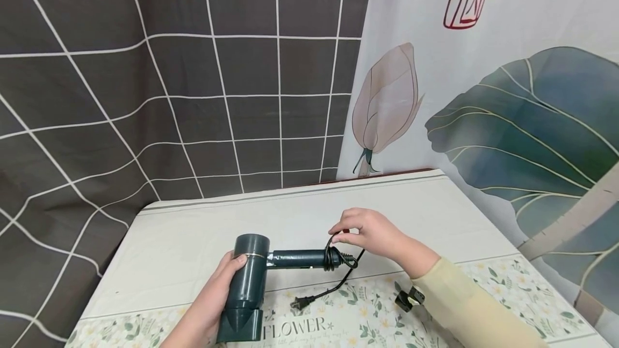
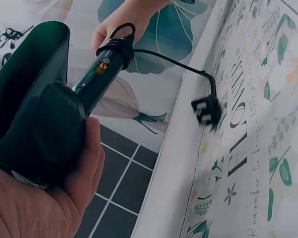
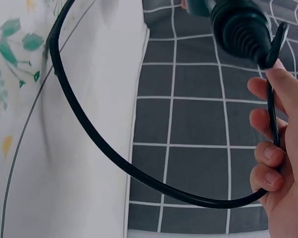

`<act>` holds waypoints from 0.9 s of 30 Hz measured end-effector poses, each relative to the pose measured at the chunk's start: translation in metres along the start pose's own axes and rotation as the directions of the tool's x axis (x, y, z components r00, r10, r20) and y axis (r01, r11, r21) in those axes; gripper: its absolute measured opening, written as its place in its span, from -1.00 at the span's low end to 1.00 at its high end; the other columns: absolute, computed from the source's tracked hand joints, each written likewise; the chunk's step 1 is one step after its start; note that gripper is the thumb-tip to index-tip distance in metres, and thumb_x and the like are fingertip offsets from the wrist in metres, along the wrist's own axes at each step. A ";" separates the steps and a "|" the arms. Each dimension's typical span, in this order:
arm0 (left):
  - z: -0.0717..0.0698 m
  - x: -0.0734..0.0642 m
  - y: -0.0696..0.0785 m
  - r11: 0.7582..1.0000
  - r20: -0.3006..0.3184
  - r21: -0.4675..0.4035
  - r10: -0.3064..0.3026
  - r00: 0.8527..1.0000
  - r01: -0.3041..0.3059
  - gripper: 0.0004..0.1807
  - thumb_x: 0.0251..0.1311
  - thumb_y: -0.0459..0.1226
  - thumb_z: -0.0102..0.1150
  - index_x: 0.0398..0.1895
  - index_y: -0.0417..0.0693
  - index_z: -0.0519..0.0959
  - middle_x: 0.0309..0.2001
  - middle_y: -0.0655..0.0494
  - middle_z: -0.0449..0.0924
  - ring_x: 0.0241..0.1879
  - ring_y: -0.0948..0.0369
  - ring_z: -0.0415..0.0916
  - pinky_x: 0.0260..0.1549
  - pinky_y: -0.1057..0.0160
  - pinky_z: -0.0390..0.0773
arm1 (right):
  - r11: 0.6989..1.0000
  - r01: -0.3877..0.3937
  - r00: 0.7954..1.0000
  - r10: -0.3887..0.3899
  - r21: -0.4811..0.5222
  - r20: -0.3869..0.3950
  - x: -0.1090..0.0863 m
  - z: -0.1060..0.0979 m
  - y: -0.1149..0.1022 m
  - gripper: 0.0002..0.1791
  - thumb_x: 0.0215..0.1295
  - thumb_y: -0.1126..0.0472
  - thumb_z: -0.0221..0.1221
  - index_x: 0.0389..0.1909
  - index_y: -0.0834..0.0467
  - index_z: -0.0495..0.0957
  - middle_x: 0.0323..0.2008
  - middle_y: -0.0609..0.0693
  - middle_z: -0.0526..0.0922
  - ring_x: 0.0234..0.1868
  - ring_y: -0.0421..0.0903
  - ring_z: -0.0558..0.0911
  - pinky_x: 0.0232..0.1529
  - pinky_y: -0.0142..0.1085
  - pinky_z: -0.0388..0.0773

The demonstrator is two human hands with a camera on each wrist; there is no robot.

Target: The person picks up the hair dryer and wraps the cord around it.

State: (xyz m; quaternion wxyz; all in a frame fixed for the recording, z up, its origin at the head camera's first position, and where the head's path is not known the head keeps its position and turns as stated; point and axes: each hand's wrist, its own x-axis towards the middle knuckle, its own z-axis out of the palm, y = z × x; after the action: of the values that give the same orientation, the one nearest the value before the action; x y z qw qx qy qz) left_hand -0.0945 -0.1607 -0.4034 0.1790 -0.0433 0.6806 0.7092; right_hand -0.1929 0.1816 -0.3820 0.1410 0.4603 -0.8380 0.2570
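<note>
A dark green hair dryer (image 1: 252,278) is held above the table, its handle pointing right and its flat nozzle (image 1: 240,325) toward the near edge. My left hand (image 1: 215,294) grips the barrel from the left side, thumb on top. Black power cord (image 1: 333,258) is wound in several turns around the handle's end. With curled fingers, my right hand (image 1: 369,232) holds the cord; in the right wrist view a long loop of cord (image 3: 134,171) runs out from the fingers. The cord's plug (image 1: 302,302) dangles low over the table's printed lettering.
A small black-and-metal object (image 1: 410,299) lies on the table beside the right sleeve. The table wears a white cloth (image 1: 203,235) with a flowered band along its near side. Behind hang a dark grid-patterned curtain (image 1: 251,69) and a white curtain with leaf prints (image 1: 396,4).
</note>
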 end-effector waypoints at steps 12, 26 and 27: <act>-0.002 -0.001 -0.001 1.000 0.045 0.010 -0.013 0.999 0.012 -0.22 0.45 0.16 -0.16 0.53 -0.01 -0.08 -0.04 -0.11 0.42 -0.18 0.05 0.53 -0.21 0.06 0.56 | 0.995 -0.065 0.996 0.060 -0.073 -0.058 0.002 0.007 0.011 -0.85 0.21 0.06 0.38 -0.20 -0.07 0.76 -0.40 -0.33 0.59 -0.41 -0.39 0.48 -0.36 -0.39 0.47; -0.001 -0.002 0.000 1.000 0.009 0.000 -0.026 1.000 0.026 -0.23 0.44 0.21 -0.19 0.51 0.00 -0.01 -0.09 -0.07 0.45 -0.21 0.06 0.54 -0.20 0.07 0.54 | 0.994 -0.076 0.997 0.074 -0.073 -0.030 0.006 0.014 0.010 -0.84 0.32 0.02 0.28 -0.20 -0.06 0.76 -0.40 -0.32 0.59 -0.45 -0.39 0.43 -0.36 -0.38 0.46; 0.000 -0.002 0.000 1.000 0.003 0.005 -0.026 1.000 0.026 -0.23 0.43 0.22 -0.20 0.51 0.00 0.00 -0.09 -0.06 0.44 -0.20 0.06 0.53 -0.20 0.07 0.53 | 0.994 -0.083 0.996 0.082 -0.073 -0.018 0.006 0.015 0.010 -0.84 0.33 0.01 0.27 -0.19 -0.07 0.76 -0.40 -0.32 0.59 -0.45 -0.39 0.43 -0.35 -0.38 0.46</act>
State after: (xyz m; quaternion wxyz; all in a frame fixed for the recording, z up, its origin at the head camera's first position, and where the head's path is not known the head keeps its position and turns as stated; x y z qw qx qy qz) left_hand -0.0929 -0.1615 -0.4024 0.1893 -0.0504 0.6813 0.7053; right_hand -0.2042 0.1734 -0.3947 0.1536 0.4177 -0.8641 0.2349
